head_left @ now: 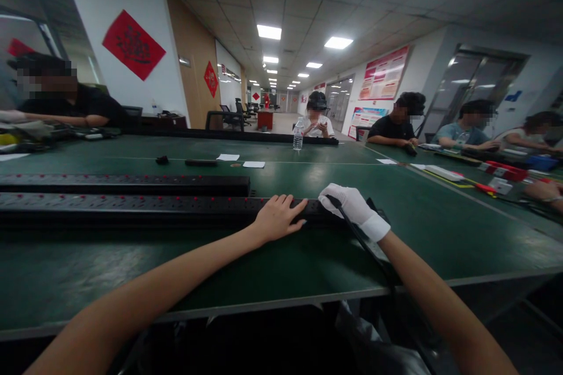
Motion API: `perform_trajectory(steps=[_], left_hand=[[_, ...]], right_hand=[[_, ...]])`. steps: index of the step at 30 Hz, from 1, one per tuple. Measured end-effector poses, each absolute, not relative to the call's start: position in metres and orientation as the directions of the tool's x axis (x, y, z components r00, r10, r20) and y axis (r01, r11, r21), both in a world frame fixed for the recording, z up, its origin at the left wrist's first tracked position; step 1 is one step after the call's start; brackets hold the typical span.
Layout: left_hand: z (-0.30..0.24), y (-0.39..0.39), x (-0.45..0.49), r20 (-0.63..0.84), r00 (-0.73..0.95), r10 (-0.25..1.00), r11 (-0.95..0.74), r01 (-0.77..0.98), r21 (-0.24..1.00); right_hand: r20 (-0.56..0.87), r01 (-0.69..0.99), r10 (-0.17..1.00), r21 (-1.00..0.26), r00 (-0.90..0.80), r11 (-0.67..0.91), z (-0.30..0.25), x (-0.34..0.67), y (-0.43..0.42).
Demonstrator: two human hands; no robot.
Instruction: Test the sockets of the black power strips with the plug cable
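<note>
In the head view, your bare left hand [278, 217] lies with its fingers spread on the nearer long black bar with a row of red dots [132, 205]; it is loose and grasps nothing. Your right hand [349, 208], in a white knit glove, is closed around a thick black cable [369, 251] over the right part of that bar; whether the cable's end touches the bar, you cannot tell, since your fingers hide it. The cable runs down over the near edge of the green-topped table [220, 266].

The nearer bar lies crosswise on the table in front of you, and a second black bar with red dots [123, 183] lies just behind it. Beyond them are 2 small white paper slips [254, 164], a short flat black strip [200, 163] and a clear plastic bottle [298, 137].
</note>
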State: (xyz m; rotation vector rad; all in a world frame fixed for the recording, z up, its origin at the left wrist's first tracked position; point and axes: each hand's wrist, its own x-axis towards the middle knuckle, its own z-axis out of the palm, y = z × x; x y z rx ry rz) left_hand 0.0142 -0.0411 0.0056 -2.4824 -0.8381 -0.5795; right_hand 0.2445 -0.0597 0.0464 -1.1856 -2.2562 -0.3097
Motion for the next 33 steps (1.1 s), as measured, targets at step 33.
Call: perform_trajectory(steps=[33], left_hand=[[0.001, -0.04, 0.018, 0.552, 0.702, 0.45, -0.694, 0.664, -0.278]], right_hand=[[0.69, 0.73, 0.713, -0.422, -0.127, 0.538, 0.055, 0.231, -0.058]])
